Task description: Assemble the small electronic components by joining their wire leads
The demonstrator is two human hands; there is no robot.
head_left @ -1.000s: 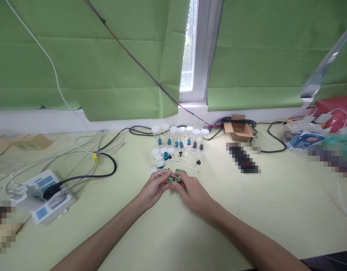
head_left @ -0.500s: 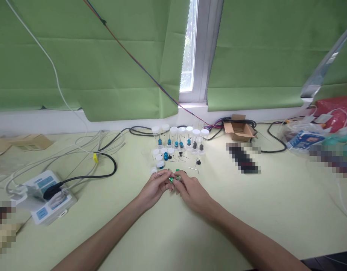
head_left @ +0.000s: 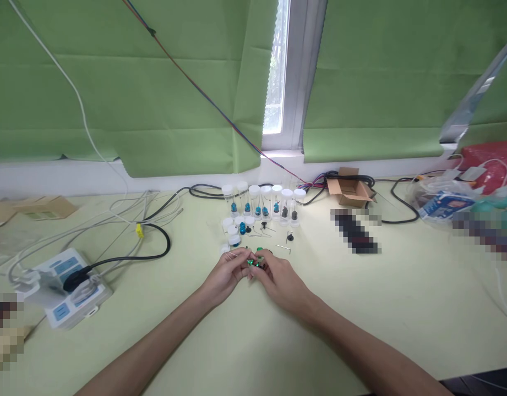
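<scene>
A small green-and-black piece [head_left: 250,262] is pinched between the fingers of the left hand [head_left: 225,276] and the right hand [head_left: 281,279], just below the frame's centre. White-capped clear tubes [head_left: 254,200] are lined up above; a power strip [head_left: 67,268] is seen at lower left.

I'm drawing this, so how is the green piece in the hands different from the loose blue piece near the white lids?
The green piece is held between the left hand and right hand, while the blue piece sits unheld beside white lids. The hands partly cover the green piece; the blue piece shows more plainly. Both are small.
</scene>
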